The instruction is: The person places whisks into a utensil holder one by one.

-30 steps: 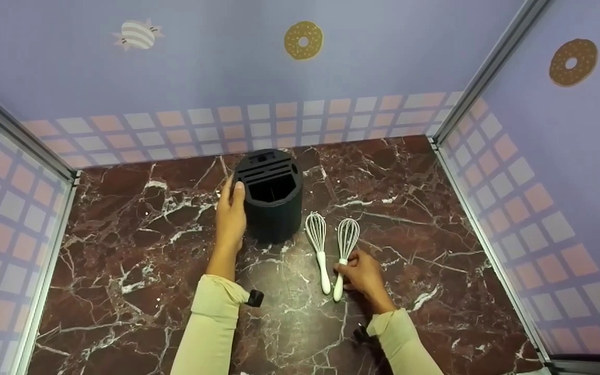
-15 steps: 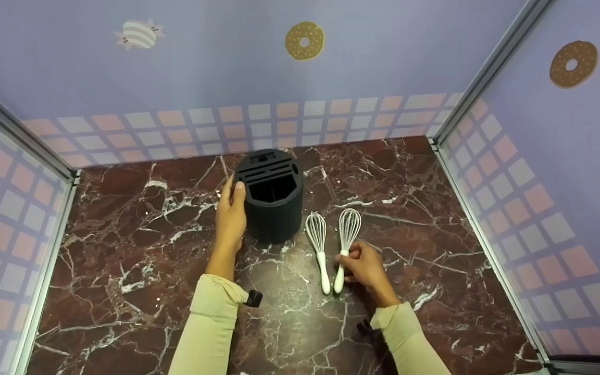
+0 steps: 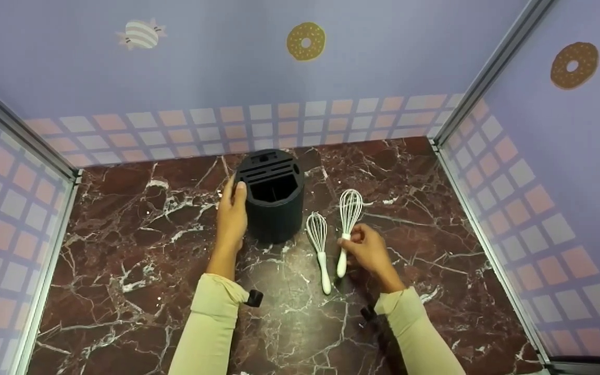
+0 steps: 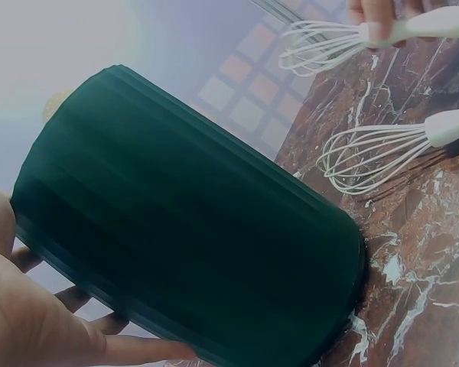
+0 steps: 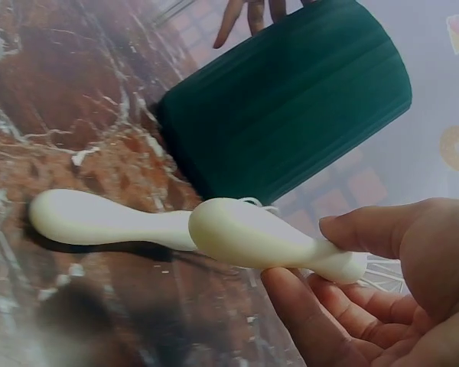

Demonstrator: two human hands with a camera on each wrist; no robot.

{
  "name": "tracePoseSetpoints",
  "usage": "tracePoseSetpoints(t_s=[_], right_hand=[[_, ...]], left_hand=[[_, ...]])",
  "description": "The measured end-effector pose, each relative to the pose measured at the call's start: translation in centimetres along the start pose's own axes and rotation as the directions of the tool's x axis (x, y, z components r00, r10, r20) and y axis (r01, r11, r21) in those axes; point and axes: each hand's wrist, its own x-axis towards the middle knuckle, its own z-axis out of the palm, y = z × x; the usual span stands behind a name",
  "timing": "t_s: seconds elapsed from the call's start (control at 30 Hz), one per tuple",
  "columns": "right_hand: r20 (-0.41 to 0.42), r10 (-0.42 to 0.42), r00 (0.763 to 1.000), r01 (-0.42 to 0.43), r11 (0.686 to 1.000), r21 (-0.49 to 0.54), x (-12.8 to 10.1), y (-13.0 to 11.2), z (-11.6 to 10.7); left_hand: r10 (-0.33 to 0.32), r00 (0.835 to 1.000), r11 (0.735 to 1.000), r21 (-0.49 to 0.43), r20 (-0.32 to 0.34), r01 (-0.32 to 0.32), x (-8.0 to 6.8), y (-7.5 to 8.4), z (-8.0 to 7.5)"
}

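Dark red-brown marble counter (image 3: 138, 271) veined in white carries a ribbed black utensil holder (image 3: 274, 200) and two whisks, one lifted (image 3: 347, 229), one lying (image 3: 319, 245), each with silvery wires and a white handle. Pale yellow sleeves (image 3: 211, 323) show; lavender walls (image 3: 216, 57) bear pink-and-white squares and brown doughnuts.

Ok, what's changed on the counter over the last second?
The right hand, already touching the right whisk by its white handle, has pinched it and lifted it off the marble, moving it away from the person. The left whisk stayed flat. The left hand still rests against the black holder, which hasn't moved.
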Motion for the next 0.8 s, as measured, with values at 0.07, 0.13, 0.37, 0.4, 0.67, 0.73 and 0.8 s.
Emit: tracePoseSetpoints(t_s=[0.07, 0.13, 0.37, 0.4, 0.67, 0.73, 0.8], right_hand=[[-0.002, -0.013, 1.000, 0.013, 1.000, -0.011, 0.2, -0.6, -0.3], [-0.005, -0.026, 1.000, 0.025, 0.999, -0.021, 0.5, -1.3, -0.6], [-0.020, -0.139, 0.990, 0.134, 0.979, -0.152, 1.4, -3.8, -1.4], [-0.015, -0.154, 0.988, 0.150, 0.974, -0.170, 1.5, -4.1, -1.5], [0.009, -0.235, 0.972, 0.231, 0.950, -0.210, 2.2, -7.3, -2.0], [0.029, -0.230, 0.973, 0.232, 0.959, -0.164, 2.4, -8.1, -2.1], [0.049, -0.236, 0.971, 0.240, 0.963, -0.121, 2.4, -8.9, -2.1]], left_hand=[[0.001, 1.000, 1.000, 0.000, 0.003, -0.001, 0.0, 0.0, 0.0], [-0.001, 1.000, 1.000, 0.001, 0.006, 0.001, -0.1, 0.0, 0.0], [0.000, 1.000, 1.000, 0.004, 0.011, 0.000, 0.0, 0.0, 0.0], [0.000, 1.000, 1.000, 0.001, 0.009, 0.000, 0.0, 0.0, 0.0], [-0.003, 1.000, 1.000, -0.001, -0.003, 0.003, 0.3, -0.1, 0.0], [0.004, 1.000, 1.000, -0.006, -0.008, -0.004, 0.3, -0.1, 0.0], [0.008, 1.000, 1.000, -0.006, -0.011, -0.009, 0.3, -0.1, 0.0]])
